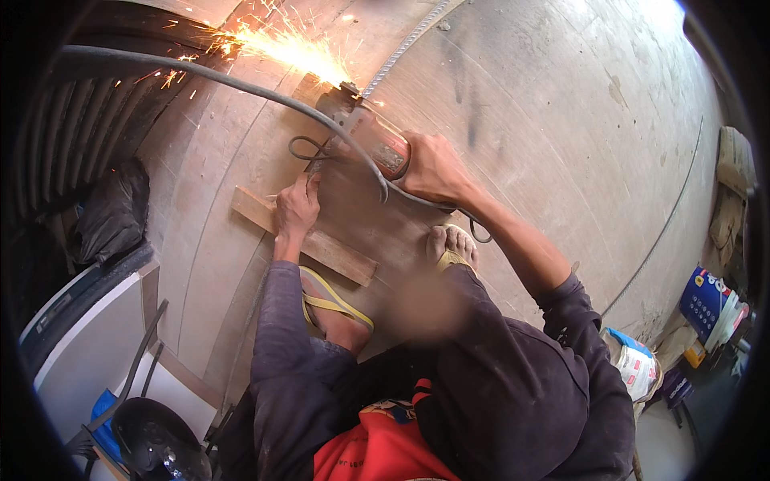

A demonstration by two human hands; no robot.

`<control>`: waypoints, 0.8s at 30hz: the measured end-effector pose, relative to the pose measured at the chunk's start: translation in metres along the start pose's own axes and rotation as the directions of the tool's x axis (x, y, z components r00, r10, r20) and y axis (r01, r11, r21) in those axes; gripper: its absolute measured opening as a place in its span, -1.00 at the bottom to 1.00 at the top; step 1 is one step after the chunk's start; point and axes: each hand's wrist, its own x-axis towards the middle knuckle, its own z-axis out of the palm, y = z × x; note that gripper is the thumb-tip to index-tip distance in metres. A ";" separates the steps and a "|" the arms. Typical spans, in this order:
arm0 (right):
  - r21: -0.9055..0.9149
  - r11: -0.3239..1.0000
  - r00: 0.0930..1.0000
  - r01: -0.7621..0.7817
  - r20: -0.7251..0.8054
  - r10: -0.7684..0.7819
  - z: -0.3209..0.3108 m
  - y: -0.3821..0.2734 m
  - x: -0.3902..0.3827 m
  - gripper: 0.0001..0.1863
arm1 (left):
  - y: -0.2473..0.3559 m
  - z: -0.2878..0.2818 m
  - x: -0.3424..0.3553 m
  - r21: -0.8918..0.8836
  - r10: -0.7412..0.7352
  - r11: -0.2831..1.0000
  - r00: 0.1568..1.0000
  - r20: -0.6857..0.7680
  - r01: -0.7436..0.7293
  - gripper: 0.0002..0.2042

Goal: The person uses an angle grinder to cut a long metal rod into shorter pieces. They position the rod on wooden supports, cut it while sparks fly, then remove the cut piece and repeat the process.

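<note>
My right hand (435, 170) is wrapped round the body of a red and grey angle grinder (377, 143). The grinder is running, and bright sparks (301, 56) fly from its head toward the upper left. A ribbed steel rebar (403, 52) comes from the top of the view down to the grinder's head, which partly hides it. My left hand (297, 207) is closed on a thin grey end in line with the rebar, just left of the grinder. A wooden block (341, 255) lies on the floor under my left wrist. A grey cable (249, 86) loops across in front of the grinder.
My sandalled feet (341, 309) are close to the block and grinder. At left stand a ribbed dark panel (80, 128), a black bag (116, 204) and a white-sided board (96, 321). Buckets (706, 301) and a sack (638, 365) stand at right. A thin rod (670, 220) lies on the floor.
</note>
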 end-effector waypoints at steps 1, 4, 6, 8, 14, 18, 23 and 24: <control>0.009 1.000 1.000 0.000 0.001 0.000 -0.002 -0.002 0.000 -0.52 | 0.001 0.000 0.000 0.001 -0.001 1.000 1.000 -0.001 0.001 -0.61; 0.043 0.999 1.000 -0.009 -0.016 0.009 -0.002 -0.001 -0.003 -0.52 | 0.000 0.003 -0.001 0.004 0.001 1.000 1.000 0.002 -0.001 -0.61; 0.053 0.999 1.000 -0.004 -0.022 0.005 -0.002 -0.003 -0.004 -0.53 | -0.001 0.004 -0.003 0.010 0.000 1.000 1.000 0.003 0.000 -0.61; 0.049 0.999 1.000 0.013 -0.016 -0.012 -0.004 -0.006 -0.003 -0.54 | -0.003 0.003 -0.003 0.020 -0.007 1.000 1.000 -0.001 0.007 -0.61; -0.012 0.999 0.999 -0.049 0.014 0.049 0.001 0.003 0.001 -0.53 | -0.002 0.005 -0.001 0.004 0.009 1.000 1.000 -0.017 -0.008 -0.60; 0.036 0.999 1.000 -0.029 0.000 0.029 -0.003 -0.007 -0.001 -0.52 | -0.003 0.003 -0.001 0.017 0.007 1.000 1.000 -0.010 -0.007 -0.60; 0.024 0.997 0.997 -0.075 0.036 0.074 -0.004 -0.010 0.001 -0.52 | -0.001 0.000 -0.002 0.018 -0.005 1.000 1.000 -0.009 0.005 -0.60; 0.009 0.997 0.997 -0.071 0.036 0.071 -0.004 -0.009 0.001 -0.52 | 0.000 0.000 -0.002 0.012 -0.005 1.000 1.000 -0.009 0.005 -0.60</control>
